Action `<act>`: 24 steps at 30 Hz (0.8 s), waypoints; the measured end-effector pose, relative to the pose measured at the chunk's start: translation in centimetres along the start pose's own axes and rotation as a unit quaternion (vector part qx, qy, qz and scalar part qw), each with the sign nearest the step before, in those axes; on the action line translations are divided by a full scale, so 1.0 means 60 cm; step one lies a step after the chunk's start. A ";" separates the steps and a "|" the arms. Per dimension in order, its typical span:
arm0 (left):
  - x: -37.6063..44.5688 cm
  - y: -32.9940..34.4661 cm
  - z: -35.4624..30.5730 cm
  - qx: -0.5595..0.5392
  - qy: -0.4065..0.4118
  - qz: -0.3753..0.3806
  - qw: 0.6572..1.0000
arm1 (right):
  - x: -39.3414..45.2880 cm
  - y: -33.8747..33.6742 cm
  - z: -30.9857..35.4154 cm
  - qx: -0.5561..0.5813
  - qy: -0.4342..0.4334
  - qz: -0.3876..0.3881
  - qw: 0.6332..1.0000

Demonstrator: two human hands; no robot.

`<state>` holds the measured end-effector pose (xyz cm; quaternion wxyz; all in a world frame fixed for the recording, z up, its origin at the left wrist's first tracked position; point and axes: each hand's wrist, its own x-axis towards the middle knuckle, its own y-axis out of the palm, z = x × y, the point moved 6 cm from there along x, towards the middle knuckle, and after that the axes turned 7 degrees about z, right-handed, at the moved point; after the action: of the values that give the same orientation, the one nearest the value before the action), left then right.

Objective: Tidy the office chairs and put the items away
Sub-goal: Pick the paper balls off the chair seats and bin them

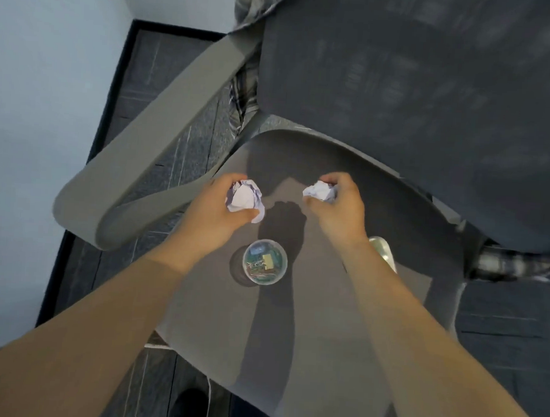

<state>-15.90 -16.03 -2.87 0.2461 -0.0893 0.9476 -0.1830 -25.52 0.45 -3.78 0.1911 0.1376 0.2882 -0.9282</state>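
Observation:
A grey office chair fills the view, its seat (308, 331) below me and its dark mesh backrest (417, 88) at the top right. My left hand (218, 208) is shut on a crumpled white paper ball (244, 197) above the seat. Just to the right, my right hand (340, 208) grips a second crumpled paper ball (320, 191). A small clear round tub (264, 262) of paper clips and binder clips stands on the seat between my forearms. A shiny pale object (382, 249) lies half hidden behind my right wrist.
The chair's grey left armrest (156, 144) runs diagonally at the left. A plaid cloth (243, 88) hangs behind the backrest and shows again at the right (516, 264). Dark carpet tiles (509, 332) cover the floor. A pale wall (43, 100) with black skirting stands at the left.

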 end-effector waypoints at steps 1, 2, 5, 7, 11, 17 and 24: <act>-0.012 -0.002 -0.018 0.008 0.014 0.004 1.000 | -0.021 -0.016 0.009 0.011 0.001 -0.012 1.000; -0.027 -0.003 -0.037 0.017 0.029 0.009 0.999 | -0.044 -0.031 0.018 0.022 0.003 -0.026 0.999; -0.086 -0.003 -0.094 0.038 0.080 0.029 0.996 | -0.131 -0.077 0.040 0.062 0.011 -0.078 0.995; -0.130 0.002 -0.125 0.053 0.115 0.045 0.991 | -0.199 -0.107 0.052 0.074 0.006 -0.113 0.991; -0.216 0.030 -0.184 0.081 0.166 0.097 0.978 | -0.342 -0.173 0.060 0.103 0.003 -0.180 0.978; -0.344 0.130 -0.280 0.102 0.239 0.177 0.949 | -0.559 -0.280 0.022 0.131 0.034 -0.302 0.944; -0.533 0.332 -0.334 0.130 0.289 0.339 0.886 | -0.832 -0.360 -0.093 0.167 0.088 -0.425 0.885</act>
<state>0.13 16.58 19.46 0.0175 0.3272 0.9171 -0.2272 10.27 33.94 20.43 -0.2739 0.1132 0.1752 -0.9389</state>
